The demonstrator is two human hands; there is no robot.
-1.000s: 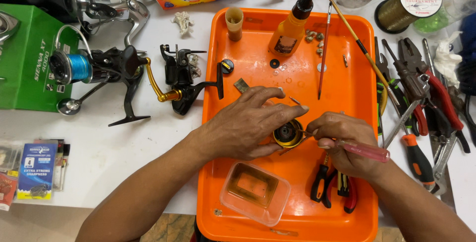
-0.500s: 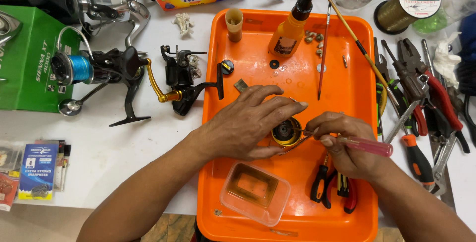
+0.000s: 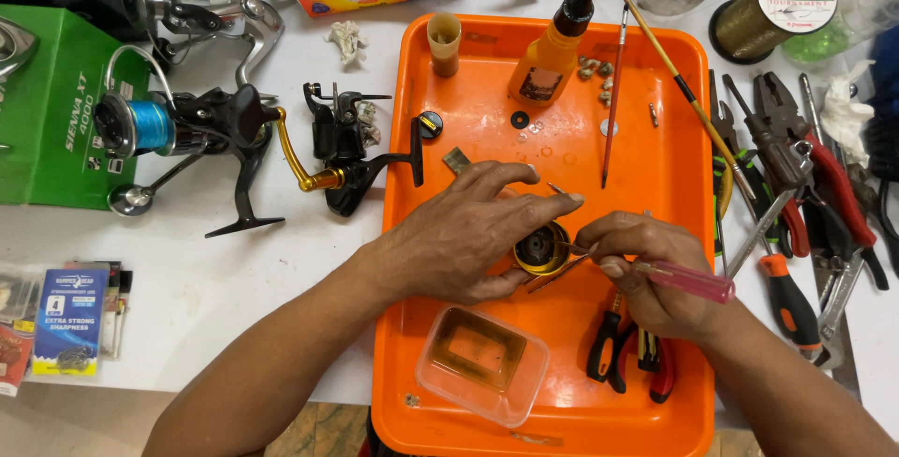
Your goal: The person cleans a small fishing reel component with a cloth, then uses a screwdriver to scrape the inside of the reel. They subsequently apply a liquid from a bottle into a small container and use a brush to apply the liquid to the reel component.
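Sitting low in the middle of the orange tray, the gold reel spool is pinned by the left hand, whose fingers arch over its top while the thumb hooks under its near side, grasping it firmly. The right hand comes in from the right, fingers clenched around a red-handled screwdriver, with the metal shaft angled down-left to the spool's rim. Both forearms rise from the bottom edge and converge on the tray's centre.

Against half a second ago, almost nothing has shifted: the spool sits in the same spot, the left hand's fingers have crept a touch forward, and the screwdriver handle has dipped slightly lower and closer in.

Room is tight near the hands. A clear plastic tub lies just below the left wrist, and red-and-black pliers lie under the right palm. Farther up the tray stand an orange oil bottle and a small tan cup, with a thin brush between them and the right rim; the stretch of tray above the hands is mostly bare. Left of the tray, on the white desk, a black-and-gold reel body lies near the rim. Right of it, a pile of pliers and cutters crowds the edge.
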